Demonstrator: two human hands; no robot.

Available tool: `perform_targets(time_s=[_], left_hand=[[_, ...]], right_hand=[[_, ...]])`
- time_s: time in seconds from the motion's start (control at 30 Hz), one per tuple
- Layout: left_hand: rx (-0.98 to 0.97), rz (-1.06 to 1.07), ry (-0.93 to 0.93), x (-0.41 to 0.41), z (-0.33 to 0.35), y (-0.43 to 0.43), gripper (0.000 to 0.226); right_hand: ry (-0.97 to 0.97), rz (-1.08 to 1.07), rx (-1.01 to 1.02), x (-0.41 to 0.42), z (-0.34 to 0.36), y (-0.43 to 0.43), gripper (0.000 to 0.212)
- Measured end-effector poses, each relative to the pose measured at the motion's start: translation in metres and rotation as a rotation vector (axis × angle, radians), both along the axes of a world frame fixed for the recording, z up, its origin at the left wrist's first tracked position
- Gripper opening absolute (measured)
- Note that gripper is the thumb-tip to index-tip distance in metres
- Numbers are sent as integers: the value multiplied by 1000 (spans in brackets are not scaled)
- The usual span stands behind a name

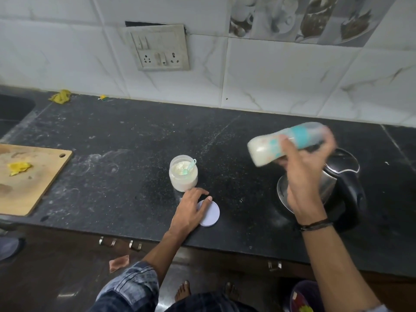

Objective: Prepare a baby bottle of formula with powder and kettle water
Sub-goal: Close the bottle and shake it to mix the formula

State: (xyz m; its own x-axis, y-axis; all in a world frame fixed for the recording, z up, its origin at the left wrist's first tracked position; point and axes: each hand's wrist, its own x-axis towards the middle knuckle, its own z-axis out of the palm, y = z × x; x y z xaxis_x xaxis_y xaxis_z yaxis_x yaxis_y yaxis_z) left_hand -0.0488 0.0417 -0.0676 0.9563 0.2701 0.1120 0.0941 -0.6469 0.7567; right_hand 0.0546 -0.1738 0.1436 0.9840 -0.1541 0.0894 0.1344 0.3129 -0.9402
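My right hand (302,174) grips a baby bottle (267,150) with a teal cap, held nearly sideways and motion-blurred above the kettle (346,194); milky white liquid fills its lower end. The black and steel kettle stands on the dark counter at the right, partly hidden by my right hand. An open clear jar of white powder (183,176) with a teal scoop (191,166) inside stands at the counter's middle. My left hand (191,212) rests with relaxed fingers on the jar's white round lid (211,215), which lies flat just in front of the jar.
A wooden cutting board (29,176) with a yellow scrap lies at the left. A sink edge (13,109) shows far left. Yellow bits lie by the tiled wall, below a socket panel (161,49). The counter's front edge (225,247) runs near my body.
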Motion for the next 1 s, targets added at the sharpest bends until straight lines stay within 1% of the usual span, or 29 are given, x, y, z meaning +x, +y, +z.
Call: perform_targets(time_s=[0.03,0.07,0.17,0.2,0.23,0.3,0.33,0.37,0.47,0.5,0.53,0.6,0.63,0.67,0.73,0.77,0.8,0.83,0.9,0.93,1.0], left_hand=[[0,-2,-3,0,0,0,26],[0,-4,-7,0,0,0,26],[5,4,-20,0,0,-1,25],[9,6,-17,0,0,-1,25],[11,4,-13,0,0,-1,25],[6,-1,-19,0,-1,0,24],[3,-6,-20,-1,-2,1,24],[1,-10,-20,0,-2,1,23],[0,-2,-20,0,-1,0,24],[2,-1,-17,0,-1,0,25],[2,-4,-17,0,-1,0,25],[2,-8,-22,-1,-1,1,26],[-1,-11,-20,-1,-1,1,27],[-5,-14,-17,-1,0,1,27],[-6,-6,-15,-1,0,0,27],[-3,-1,-14,-1,0,0,26],[0,-1,-13,-1,-1,0,25],[2,-4,-15,-1,-1,0,25],[2,-10,-17,-1,-1,1,25],[-2,-15,-13,-1,-1,1,25],[-7,-13,-13,-1,0,0,24]], right_hand=[[20,56,-50,-1,-3,-1,78],[14,49,-45,-3,-3,-2,77],[-82,-147,146,-1,1,-4,83],[-93,-170,161,1,1,-4,85],[-82,-144,133,2,0,-3,84],[-28,4,-17,1,-4,-2,81],[-20,47,-48,0,-5,-3,80],[-32,37,-28,-1,-3,-5,80],[-120,-136,142,2,3,-10,85],[-124,-149,147,2,3,-11,87],[-103,-117,102,1,2,-10,86],[-34,48,-64,-3,-5,-8,81],[-20,98,-88,-6,-6,-8,79],[-28,91,-57,-8,-5,-9,78],[-76,-21,84,-6,0,-10,80],[-98,-67,124,-4,1,-10,82],[-102,-75,131,-3,2,-10,83],[-74,-46,93,-3,2,-9,83],[-5,56,-35,-3,-3,-9,80],[0,53,-43,-4,-4,-10,80],[-49,-66,55,-5,-1,-13,82]])
